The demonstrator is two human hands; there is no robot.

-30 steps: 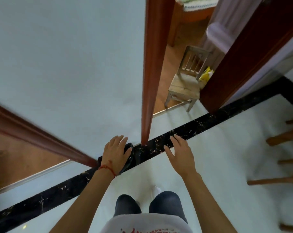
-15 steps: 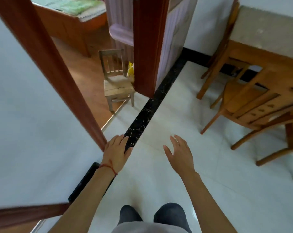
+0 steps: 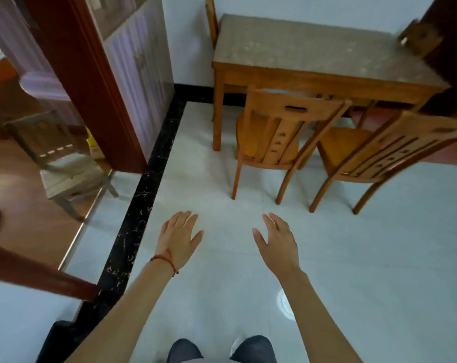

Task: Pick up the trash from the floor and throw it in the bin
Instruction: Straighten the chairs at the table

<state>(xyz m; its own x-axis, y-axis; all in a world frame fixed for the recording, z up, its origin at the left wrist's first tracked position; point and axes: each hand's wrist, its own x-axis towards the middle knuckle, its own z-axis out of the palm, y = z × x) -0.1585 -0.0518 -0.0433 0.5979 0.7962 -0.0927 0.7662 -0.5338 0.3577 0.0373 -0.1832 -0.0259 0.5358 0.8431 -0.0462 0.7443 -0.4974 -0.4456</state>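
- The left hand (image 3: 179, 237) and the right hand (image 3: 277, 243) are held out palm down above the floor (image 3: 353, 258), apart from each other, fingers straight and loosely spread, holding nothing.
- A thin red string bracelet (image 3: 167, 260) circles the left wrist.
- No trash or bin can be made out in this view; where they are cannot be told.
- The floor is pale, glossy tile, with a black marble strip (image 3: 143, 197) veined in white running along the wall at the left.
- A wooden table (image 3: 313, 51) with a speckled, stone-like top stands against the white wall ahead.
- Two slatted wooden chairs (image 3: 277, 137) (image 3: 379, 153) stand in front of the table, the left one tucked partly under it.
- At the left, a dark red-brown door frame (image 3: 75, 74) opens onto a room with a brown wood floor.
- A small, worn, low chair (image 3: 62, 163) stands just inside that doorway, with something yellow (image 3: 92, 142) behind it.
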